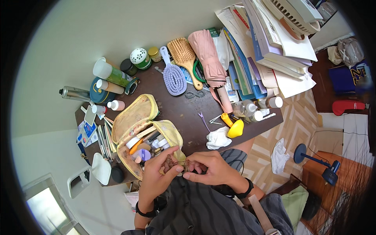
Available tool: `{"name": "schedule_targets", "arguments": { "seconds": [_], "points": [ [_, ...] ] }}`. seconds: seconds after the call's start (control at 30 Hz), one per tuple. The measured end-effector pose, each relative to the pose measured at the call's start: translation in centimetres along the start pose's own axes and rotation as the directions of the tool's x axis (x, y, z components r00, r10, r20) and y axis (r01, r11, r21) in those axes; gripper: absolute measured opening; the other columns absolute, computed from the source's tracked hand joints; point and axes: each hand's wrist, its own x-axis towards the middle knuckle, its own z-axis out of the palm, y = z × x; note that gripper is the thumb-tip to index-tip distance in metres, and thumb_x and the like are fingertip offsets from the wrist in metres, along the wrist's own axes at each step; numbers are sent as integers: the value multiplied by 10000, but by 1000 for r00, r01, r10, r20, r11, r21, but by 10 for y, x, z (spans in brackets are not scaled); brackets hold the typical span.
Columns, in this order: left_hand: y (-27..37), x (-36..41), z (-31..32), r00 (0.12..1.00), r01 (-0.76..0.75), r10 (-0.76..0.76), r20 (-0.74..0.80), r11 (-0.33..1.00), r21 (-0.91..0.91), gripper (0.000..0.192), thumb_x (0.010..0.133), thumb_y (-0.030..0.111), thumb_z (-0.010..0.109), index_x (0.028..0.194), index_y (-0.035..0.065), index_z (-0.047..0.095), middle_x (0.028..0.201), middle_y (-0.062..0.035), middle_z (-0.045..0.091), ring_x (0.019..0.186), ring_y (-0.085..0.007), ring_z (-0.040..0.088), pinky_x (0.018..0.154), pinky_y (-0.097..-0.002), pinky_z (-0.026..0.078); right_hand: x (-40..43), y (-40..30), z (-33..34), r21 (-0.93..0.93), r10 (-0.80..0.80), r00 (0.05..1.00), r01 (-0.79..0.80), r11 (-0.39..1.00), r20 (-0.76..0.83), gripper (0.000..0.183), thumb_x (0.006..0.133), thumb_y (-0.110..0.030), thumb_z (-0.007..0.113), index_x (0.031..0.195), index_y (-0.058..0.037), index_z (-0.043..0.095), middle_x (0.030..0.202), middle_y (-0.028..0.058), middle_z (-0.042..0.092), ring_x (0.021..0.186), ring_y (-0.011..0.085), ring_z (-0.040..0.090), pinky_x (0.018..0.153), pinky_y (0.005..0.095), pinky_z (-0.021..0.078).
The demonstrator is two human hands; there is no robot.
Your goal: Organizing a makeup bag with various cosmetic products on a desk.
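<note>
My left hand (161, 173) and my right hand (210, 169) meet in front of my striped shirt, at the table's near edge. Between them they hold a small translucent brown item (177, 164), perhaps a hair claw clip; the fingers cover much of it. Just beyond my left hand lies an unzipped yellow cosmetics bag (176, 136), its lid folded back. Inside are a purple round container (144, 154), an orange tube (136, 146) and several other cosmetics. A crumpled white tissue (218, 138) and a yellow plastic item (236, 128) lie beyond my right hand.
Makeup brushes (105, 141) and a white-framed mirror (101, 168) stand left of the bag. Farther back are a lavender hairbrush (174, 79), a wooden paddle brush (182, 54), a folded pink umbrella (209, 58) and stacked books (273, 50). Bottles (245, 108) stand at the table's right end.
</note>
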Motion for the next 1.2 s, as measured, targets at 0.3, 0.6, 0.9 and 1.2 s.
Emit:
{"name": "schedule_targets", "arguments": {
  "seconds": [0.3,0.6,0.9,1.2],
  "points": [
    [-8,8,5,992,-128,126,-19,979,-161,834,863,250,940,1550,8,534,1225,-114,733,996,-167,697,903,-295,580,11,-2,-3,-37,-34,989,29,999,-141,257,881,-145,897,1013,16,746,764,45,701,606,84,634,566,249,520],
    [-11,-10,-34,915,-91,105,-389,994,55,275,942,43,796,1205,-6,733,1190,-107,746,914,-150,677,767,-281,548,46,6,-34,-342,143,873,-327,881,-467,365,786,-142,950,1042,-9,726,790,22,677,644,74,607,601,241,500],
    [-46,-47,-87,664,67,192,-723,947,314,221,923,108,840,1110,24,757,1129,-83,732,861,-149,606,715,-286,470,82,38,-56,-711,52,844,-480,514,-533,492,777,-108,901,1212,0,698,1067,201,673,988,398,682,874,500,543],
    [-78,-61,-85,659,63,102,-746,980,190,234,939,140,827,1128,23,754,1202,-83,731,904,-179,674,767,-306,532,148,58,-51,-864,-136,933,-244,441,-333,554,821,-71,860,1335,-15,660,1227,257,692,1167,444,664,976,479,538]
  ]
}}
